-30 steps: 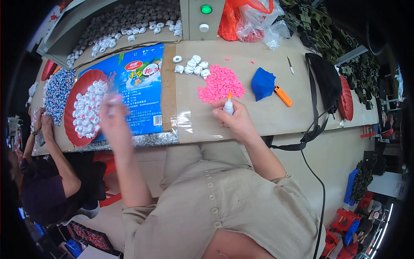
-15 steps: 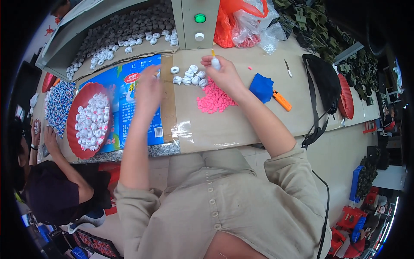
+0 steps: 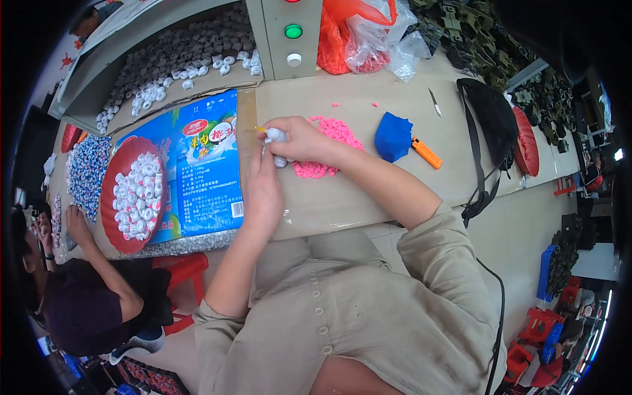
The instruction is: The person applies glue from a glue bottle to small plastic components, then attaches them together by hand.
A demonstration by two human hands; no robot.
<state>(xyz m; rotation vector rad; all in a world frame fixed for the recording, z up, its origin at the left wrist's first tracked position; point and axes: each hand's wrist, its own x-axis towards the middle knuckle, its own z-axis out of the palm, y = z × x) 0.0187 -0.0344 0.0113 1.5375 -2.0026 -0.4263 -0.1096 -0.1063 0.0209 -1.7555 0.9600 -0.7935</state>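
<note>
My right hand (image 3: 299, 141) is closed round a small white bottle (image 3: 276, 135) with a thin yellow tip, which points left. Just below that tip, the fingertips of my left hand (image 3: 264, 187) are pinched together on what looks like a small white rounded piece (image 3: 268, 141), partly hidden by the fingers. The two hands nearly touch. Another white piece (image 3: 280, 161) shows between them; my hands cover others of the group. Beside my right hand lies a pile of small pink pieces (image 3: 339, 135), partly under the wrist.
Left, a red dish (image 3: 110, 209) of white pieces stands on a blue printed sheet (image 3: 197, 184). A grey housing (image 3: 280, 46) with buttons is behind. To the right lie blue cloth (image 3: 394, 137), an orange cutter (image 3: 427, 154), a small knife (image 3: 434, 103) and black bag (image 3: 494, 122). Someone works at left.
My right hand has moved left and down with the bottle, its tip now pointing left. My left hand has come right and toward me to meet it.
</note>
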